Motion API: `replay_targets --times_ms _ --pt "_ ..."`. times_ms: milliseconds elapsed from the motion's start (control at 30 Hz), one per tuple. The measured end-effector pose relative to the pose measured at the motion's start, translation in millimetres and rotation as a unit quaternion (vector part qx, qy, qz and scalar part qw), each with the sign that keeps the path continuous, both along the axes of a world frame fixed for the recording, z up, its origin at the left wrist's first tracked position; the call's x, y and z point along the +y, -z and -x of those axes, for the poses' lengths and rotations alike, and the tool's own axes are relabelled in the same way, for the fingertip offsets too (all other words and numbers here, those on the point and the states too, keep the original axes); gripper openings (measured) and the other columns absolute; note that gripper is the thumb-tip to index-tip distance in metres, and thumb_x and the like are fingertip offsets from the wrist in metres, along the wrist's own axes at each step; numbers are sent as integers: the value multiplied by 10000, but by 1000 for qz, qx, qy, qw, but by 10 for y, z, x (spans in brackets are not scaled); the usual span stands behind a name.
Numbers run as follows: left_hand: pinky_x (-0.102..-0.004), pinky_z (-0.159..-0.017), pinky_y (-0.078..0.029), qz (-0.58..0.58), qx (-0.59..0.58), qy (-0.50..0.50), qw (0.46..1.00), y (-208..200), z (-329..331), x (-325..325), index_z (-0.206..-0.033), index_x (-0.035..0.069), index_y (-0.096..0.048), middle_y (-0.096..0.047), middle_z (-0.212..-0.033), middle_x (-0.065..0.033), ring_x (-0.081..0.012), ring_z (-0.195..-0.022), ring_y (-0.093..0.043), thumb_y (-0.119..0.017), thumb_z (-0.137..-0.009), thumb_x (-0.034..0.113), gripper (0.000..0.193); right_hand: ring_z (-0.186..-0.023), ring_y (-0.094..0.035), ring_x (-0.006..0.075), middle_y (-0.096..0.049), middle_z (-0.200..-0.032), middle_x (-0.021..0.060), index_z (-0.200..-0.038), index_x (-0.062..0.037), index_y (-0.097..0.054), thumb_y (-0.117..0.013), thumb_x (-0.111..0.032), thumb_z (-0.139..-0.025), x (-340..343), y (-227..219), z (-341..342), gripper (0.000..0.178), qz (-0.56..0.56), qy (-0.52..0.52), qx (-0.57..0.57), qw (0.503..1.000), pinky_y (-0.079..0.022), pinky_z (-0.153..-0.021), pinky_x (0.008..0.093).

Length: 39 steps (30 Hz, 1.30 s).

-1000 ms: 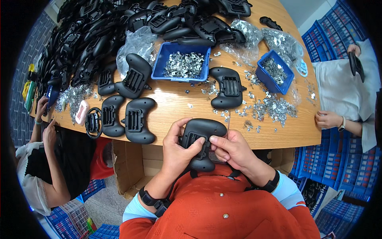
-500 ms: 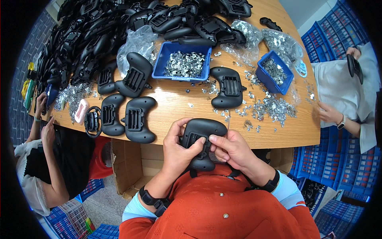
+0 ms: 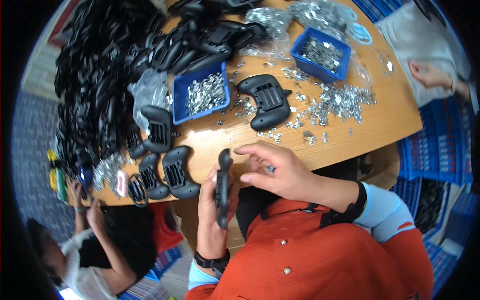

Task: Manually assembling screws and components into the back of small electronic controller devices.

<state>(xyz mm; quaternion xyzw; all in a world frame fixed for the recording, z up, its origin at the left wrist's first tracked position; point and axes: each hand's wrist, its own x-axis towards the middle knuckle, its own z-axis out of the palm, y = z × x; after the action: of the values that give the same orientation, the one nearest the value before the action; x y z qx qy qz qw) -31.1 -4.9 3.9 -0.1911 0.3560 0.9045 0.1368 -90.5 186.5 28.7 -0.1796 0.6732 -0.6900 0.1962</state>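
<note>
The left hand point(image 3: 212, 200) was wrapped around a black controller shell point(image 3: 223, 187), held edge-on and upright just off the near edge of the wooden table point(image 3: 390, 120). The right hand point(image 3: 277, 170) hovered at 3 o'clock of the shell, fingers loosely curled, thumb and forefinger pinching a small dark part point(image 3: 270, 169); what the part was could not be told. The right fingertips lay near the top of the shell; contact could not be confirmed.

On the table at 12 o'clock of the hands stood a blue tray point(image 3: 178, 102) filled with small metal pieces. At 1 o'clock lay another black shell point(image 3: 265, 100), back side up, with loose metal pieces point(image 3: 340, 100) scattered at its 3 o'clock. A second blue tray point(image 3: 300, 47) of metal pieces sat further off at 1 o'clock. At 9 o'clock of the held shell, three shells point(image 3: 177, 172) lay side by side near the table edge. A large heap of black shells point(image 3: 100, 75) covered the far left of the table.

Another person's hand point(image 3: 425, 75) rested at the table's right edge, and a second co-worker point(image 3: 95, 245) sat at the lower left
</note>
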Motion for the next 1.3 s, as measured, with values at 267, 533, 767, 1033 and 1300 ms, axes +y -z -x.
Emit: replay_targets --times_ms 267,533,767,1033,1300 --pt "-168 -353 -336 -142 -42 -8 989 -35 -29 -27 -1331 -5 -433 -497 -786 -47 -88 -499 -421 -552 -893 349 576 -832 -657 288 -605 -1038 125 -1341 -81 -422 -703 -186 -799 -192 251 82 620 -66 56 258 962 -547 -661 385" --pt "-184 -356 -379 -209 -49 5 977 19 -64 -12 -1094 13 -538 -498 -809 -57 -110 -522 -445 -585 -871 342 400 -849 -654 290 -612 -1022 116 -1266 -54 -468 -695 -225 -801 -182 278 165 546 -46 61 314 946 -547 -698 371" --pt "-186 -353 -363 -170 -51 1 984 -18 -37 61 -1080 24 -563 -494 -798 -45 -107 -519 -441 -584 -871 349 387 -843 -653 298 -618 -1009 133 -1264 -34 -455 -672 -219 -799 -118 239 150 545 -96 46 317 943 -539 -692 387" --pt "-184 -354 -353 -109 -64 -50 991 0 -40 181 -1104 30 -572 -512 -804 -29 -106 -509 -445 -577 -884 366 402 -837 -661 315 -637 -984 162 -1250 -13 -457 -648 -181 -757 -224 342 93 555 -76 116 291 947 -534 -699 400" --pt "-180 -342 -350 -142 -52 -40 988 78 -52 94 -1126 27 -566 -538 -800 -46 -109 -505 -447 -580 -885 368 418 -828 -662 311 -627 -1025 154 -1265 -21 -463 -659 -161 -762 -130 310 151 558 -47 66 288 954 -545 -713 392"
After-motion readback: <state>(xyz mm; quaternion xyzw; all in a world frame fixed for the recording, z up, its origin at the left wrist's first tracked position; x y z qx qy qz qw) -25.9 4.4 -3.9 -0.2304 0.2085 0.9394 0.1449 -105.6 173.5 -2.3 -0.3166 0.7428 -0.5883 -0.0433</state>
